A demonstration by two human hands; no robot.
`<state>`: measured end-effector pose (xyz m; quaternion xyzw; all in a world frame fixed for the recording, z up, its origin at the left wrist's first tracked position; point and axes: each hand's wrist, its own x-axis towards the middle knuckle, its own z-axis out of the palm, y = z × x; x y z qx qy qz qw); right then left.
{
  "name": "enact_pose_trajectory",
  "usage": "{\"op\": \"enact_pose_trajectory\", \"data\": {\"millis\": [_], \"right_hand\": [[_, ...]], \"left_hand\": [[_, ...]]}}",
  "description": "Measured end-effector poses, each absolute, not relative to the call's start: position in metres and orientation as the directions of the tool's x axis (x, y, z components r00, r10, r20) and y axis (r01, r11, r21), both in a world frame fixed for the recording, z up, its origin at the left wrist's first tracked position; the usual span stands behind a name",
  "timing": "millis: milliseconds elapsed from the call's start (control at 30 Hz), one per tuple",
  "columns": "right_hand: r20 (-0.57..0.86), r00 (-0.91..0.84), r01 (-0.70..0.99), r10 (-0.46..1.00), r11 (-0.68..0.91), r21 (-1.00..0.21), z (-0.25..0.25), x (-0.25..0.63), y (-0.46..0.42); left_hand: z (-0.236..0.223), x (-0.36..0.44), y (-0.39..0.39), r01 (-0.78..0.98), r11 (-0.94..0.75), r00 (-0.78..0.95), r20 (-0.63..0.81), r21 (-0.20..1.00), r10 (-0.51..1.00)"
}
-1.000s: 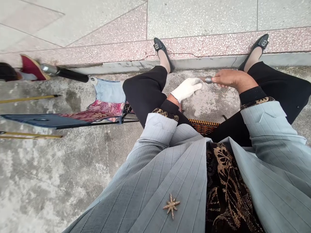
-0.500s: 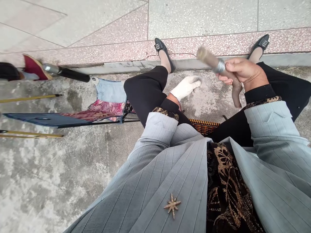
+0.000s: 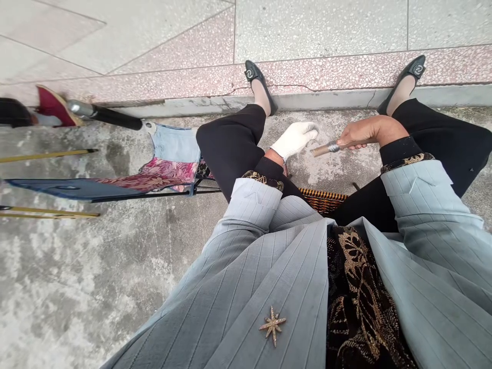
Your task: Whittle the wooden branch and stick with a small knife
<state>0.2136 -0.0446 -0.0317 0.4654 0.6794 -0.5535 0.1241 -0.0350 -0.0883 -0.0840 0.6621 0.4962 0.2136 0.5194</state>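
Brown wooden stick bound with silvery wire (image 3: 322,150) — raised a moment ago, now swung back down — sits gripped in the bare right hand's (image 3: 363,131) curled fingers, seen from the head view. Its blunt end is over the stained grey concrete (image 3: 326,172), near but apart from the white-gloved left hand (image 3: 292,141), whose fingers look bent — whether around anything, I cannot tell.

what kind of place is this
Probably an outdoor yard or paved area beside a building: there is rough, stained concrete, a low ledge along it, and speckled stone paving above.
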Motion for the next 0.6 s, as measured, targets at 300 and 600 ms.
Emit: {"op": "enact_pose_trajectory", "data": {"millis": [300, 600], "right_hand": [[-0.457, -0.535, 0.308, 0.710, -0.340, -0.889, -0.054, 0.225, -0.042], [-0.254, -0.782, 0.034, 0.569, -0.368, -0.929, -0.013, 0.234, -0.057]], "left_hand": [[-0.065, -0.028, -0.097, 0.277, 0.229, 0.479, -0.340, 0.933, 0.809], [-0.083, -0.033, -0.090, 0.362, 0.101, 0.415, -0.257, 0.927, 0.873]]}}
